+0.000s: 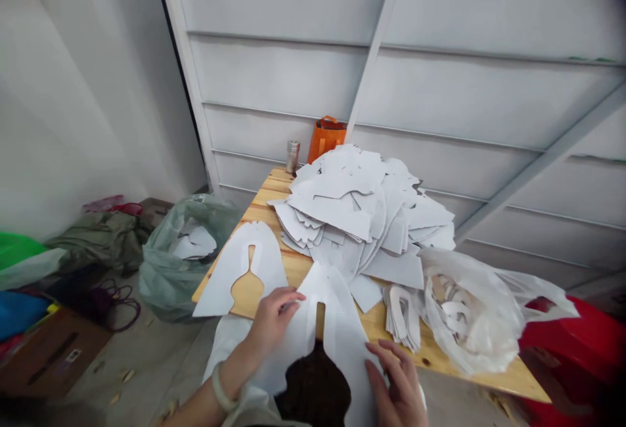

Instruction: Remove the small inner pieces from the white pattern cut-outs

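Note:
A large white sheet-like piece (342, 316), cut with a slot and a rounded opening, lies in front of me; I cannot tell whether it is fabric or paper. My left hand (274, 319) grips its left edge, thumb and fingers close together. At the right edge, my right hand (398, 381) has its fingers bent around the border. Dark material shows through the lower opening. Beside it on the wooden table (274, 186) lies a similar cut piece (264, 251). Behind them rises a heap of white cut pieces (352, 199).
A small stack of white loops (403, 316) and a clear plastic bag (484, 323) sit on the right. An orange bag (327, 137) and a metallic container (292, 156) stand at the back. Left of the table are a greenish plastic bag (166, 270) and a cardboard box (63, 355).

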`<state>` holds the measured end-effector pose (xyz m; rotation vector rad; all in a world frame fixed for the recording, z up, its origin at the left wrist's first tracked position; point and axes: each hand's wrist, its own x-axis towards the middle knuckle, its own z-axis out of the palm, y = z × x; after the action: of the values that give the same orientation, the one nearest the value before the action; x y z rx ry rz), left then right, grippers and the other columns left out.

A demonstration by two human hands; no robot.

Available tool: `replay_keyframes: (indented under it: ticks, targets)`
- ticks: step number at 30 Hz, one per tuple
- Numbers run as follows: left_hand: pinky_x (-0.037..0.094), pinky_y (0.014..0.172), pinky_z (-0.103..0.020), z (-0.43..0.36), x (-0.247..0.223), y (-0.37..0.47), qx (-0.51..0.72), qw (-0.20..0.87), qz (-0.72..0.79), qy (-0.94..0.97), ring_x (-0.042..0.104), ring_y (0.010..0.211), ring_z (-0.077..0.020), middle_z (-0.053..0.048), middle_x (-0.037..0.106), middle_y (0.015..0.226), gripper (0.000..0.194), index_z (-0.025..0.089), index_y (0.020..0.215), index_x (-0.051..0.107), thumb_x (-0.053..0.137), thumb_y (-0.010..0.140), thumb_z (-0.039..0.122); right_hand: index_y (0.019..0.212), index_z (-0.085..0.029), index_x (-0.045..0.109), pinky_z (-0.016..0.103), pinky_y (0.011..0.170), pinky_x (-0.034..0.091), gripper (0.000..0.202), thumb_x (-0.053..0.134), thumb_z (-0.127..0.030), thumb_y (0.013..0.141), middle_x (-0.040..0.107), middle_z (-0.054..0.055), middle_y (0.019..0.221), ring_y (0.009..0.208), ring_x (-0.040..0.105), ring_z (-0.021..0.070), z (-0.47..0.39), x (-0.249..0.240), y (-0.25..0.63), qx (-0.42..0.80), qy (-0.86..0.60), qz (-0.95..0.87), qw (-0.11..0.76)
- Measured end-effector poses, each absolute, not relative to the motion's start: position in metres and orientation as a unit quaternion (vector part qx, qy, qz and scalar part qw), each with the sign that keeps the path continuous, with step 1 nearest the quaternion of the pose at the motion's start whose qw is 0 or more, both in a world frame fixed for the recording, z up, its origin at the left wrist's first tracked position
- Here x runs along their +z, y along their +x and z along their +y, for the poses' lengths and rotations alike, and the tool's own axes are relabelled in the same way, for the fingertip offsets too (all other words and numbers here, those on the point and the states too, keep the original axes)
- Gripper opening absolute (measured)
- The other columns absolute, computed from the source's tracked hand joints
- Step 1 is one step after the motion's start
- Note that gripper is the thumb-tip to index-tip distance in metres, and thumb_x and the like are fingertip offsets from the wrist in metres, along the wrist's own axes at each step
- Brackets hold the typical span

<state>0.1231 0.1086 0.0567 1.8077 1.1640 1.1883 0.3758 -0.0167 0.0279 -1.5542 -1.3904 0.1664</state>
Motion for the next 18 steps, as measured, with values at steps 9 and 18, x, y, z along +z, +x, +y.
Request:
replay_keyframes:
  ticks: [9, 18]
  targets:
    - [0.055, 0.1, -0.036, 0.201, 0.114, -0.01, 0.423, 0.265, 0.598, 0.627, 0.072, 0.109, -0.0263, -0.008, 0.077, 0.122, 0.039, 0.022, 0.115, 0.079, 0.057, 0.089, 0.041, 0.112, -0.023, 0.077, 0.033, 0.088, 0.058, 0.026, 0.054, -0.021, 0.099, 0.068, 0.012, 0.119, 0.099, 0.071, 0.0221, 0.108, 0.078, 0.267, 0.144, -0.496, -0.685, 0.514]
    - [0.052, 0.104, -0.044, 0.249, 0.063, -0.028, 0.375, 0.199, 0.644, 0.637, 0.069, 0.106, -0.0308, -0.012, 0.076, 0.11, 0.032, 0.019, 0.09, 0.08, 0.054, 0.072, 0.023, 0.096, -0.016, 0.075, 0.038, 0.089, 0.058, 0.025, 0.054, -0.004, 0.091, 0.069, 0.012, 0.104, 0.094, 0.069, 0.024, 0.178, 0.043, 0.219, 0.167, -0.553, -0.716, 0.393]
